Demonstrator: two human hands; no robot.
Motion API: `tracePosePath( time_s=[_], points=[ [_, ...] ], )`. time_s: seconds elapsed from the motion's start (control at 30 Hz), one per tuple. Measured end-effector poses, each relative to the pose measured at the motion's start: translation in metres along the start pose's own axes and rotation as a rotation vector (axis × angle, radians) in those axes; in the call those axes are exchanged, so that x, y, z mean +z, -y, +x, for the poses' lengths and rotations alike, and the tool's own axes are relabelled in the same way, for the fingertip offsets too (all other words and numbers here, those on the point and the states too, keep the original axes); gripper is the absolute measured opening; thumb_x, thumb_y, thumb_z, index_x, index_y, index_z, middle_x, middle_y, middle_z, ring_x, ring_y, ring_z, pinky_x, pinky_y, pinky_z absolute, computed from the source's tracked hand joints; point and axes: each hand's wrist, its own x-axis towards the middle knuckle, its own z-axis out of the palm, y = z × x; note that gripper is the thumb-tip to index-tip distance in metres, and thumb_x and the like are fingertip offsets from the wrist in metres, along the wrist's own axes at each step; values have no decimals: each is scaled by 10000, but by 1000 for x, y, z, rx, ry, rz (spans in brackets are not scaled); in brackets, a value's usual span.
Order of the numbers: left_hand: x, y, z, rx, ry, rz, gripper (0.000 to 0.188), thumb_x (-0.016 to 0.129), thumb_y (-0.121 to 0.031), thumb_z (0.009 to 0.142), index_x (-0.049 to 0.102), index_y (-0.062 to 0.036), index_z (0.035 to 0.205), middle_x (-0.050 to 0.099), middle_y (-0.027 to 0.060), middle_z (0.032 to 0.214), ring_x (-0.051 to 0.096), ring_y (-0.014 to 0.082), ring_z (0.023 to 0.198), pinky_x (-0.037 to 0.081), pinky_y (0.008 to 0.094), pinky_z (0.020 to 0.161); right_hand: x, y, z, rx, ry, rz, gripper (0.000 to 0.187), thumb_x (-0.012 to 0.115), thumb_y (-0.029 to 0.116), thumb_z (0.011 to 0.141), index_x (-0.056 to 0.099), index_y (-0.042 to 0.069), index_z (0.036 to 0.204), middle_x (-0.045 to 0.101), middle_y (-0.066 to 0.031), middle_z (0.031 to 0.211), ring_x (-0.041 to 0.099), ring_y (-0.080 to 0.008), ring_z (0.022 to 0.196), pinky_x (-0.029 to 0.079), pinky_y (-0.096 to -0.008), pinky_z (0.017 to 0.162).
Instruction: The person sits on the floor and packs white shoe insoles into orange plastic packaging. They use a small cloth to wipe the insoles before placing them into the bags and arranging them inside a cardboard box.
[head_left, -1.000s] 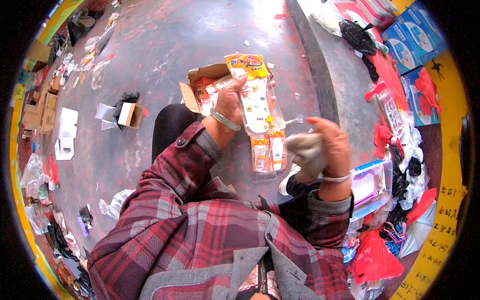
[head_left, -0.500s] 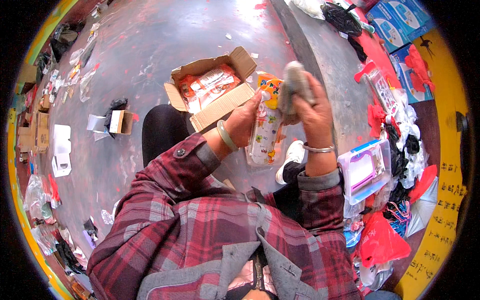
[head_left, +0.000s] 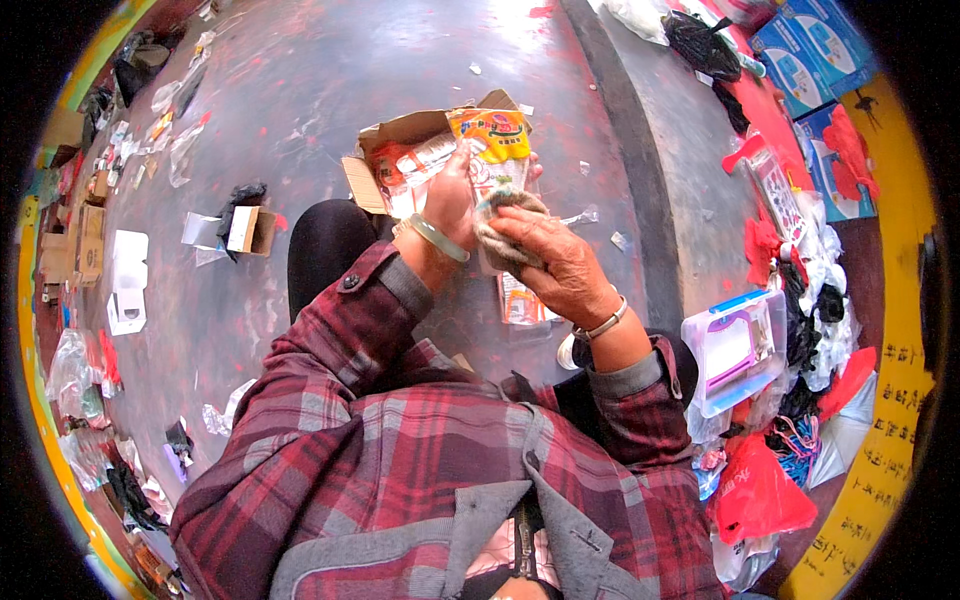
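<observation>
My left hand (head_left: 455,200) is wrapped around a flat printed package (head_left: 500,145) with an orange top, its fingertips showing along the far edge. A dirty grey cloth (head_left: 492,238) is bunched in my right hand (head_left: 555,250) and pressed against the package's lower part, hiding much of it. Just behind my left hand stands an open cardboard box (head_left: 358,185), with orange and white packets (head_left: 405,165) inside. Below the cloth, another orange and white packet (head_left: 524,302) is partly visible.
A clear plastic case (head_left: 735,350) lies to the right, by a red plastic bag (head_left: 765,490) and heaped wrappings. On the left floor are a small open carton (head_left: 250,232) and a white carton (head_left: 127,285). Blue printed boxes (head_left: 815,45) stand at far right.
The package has moved up and left, in front of the cardboard box. My right hand has come down and left, bringing the cloth onto the package. An orange packet now shows below.
</observation>
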Motion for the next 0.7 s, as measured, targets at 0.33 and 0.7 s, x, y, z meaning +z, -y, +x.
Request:
tracePosePath(
  time_s=[0.33, 0.7],
  points=[
    [-41, -95, 14, 376, 38, 13, 557, 314, -394, 898, 421, 33, 1240, 547, 231, 1145, 562, 374, 1008, 436, 507, 904, 14, 11, -21, 66, 442, 157, 349, 566, -43, 668, 589, 25, 1010, 610, -154, 999, 577, -332, 961, 451, -373, 845],
    [-106, -130, 25, 515, -418, 494, 531, 466, -495, 886, 545, 10, 1032, 624, 104, 843, 614, 218, 756, 509, 336, 614, 18, 6, -16, 139, 525, 66, 395, 524, -59, 675, 596, 65, 1043, 590, -138, 1046, 550, -325, 1014, 434, -380, 900]
  ],
)
